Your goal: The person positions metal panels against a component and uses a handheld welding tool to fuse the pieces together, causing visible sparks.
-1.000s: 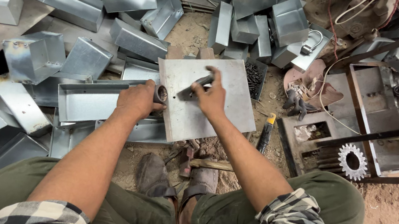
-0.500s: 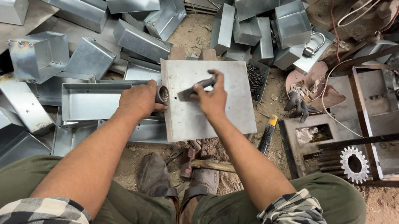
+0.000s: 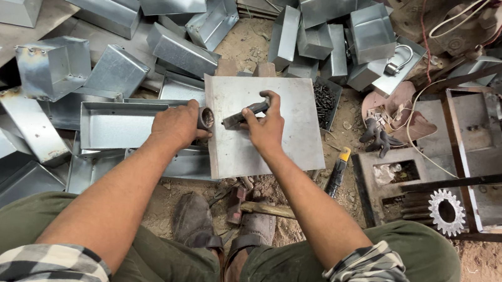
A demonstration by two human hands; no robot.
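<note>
**tinbasher:** Head view, looking straight down. Left hand is curled tight around a short metal tube, open end facing right, sitting at the left edge of the flat steel sheet in the middle of the frame.

**rivet_guy:** And the other one?

**tinbasher:** Right hand is closed on a dark metal tool, fingers wrapped over the top. The tool lies slanted on the sheet with its lower end aimed at the tube, just beside it. Can't tell if they touch.

**rivet_guy:** Arms?

**tinbasher:** Both forearms reach up from the bottom of the frame and converge at the sheet. Galvanized trays are heaped across the upper left, and a hammer lies by the feet.
</note>
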